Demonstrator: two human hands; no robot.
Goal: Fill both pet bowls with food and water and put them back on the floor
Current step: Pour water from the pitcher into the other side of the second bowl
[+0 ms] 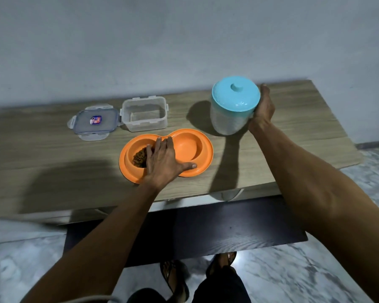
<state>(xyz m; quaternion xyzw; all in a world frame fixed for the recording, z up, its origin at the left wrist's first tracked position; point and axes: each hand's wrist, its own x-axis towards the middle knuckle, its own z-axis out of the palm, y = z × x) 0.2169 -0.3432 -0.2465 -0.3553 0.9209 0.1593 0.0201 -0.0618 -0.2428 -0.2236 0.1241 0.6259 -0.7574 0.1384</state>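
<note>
Head view: the left hand (162, 162) rests flat, fingers straight, on the orange plastic double bowl (189, 147) on the wooden table (298, 127). The right hand (263, 109) grips a tilted translucent jug with turquoise lid (229, 115) nearby.

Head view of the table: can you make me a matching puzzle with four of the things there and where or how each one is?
Things:
1 orange double bowl
2 clear box
3 snap lid
4 blue-lidded jug

States:
a gripped by the right hand
b open and empty
c kibble in one well
d flat, left of the clear box

Pairs: 1-c, 2-b, 3-d, 4-a
</note>
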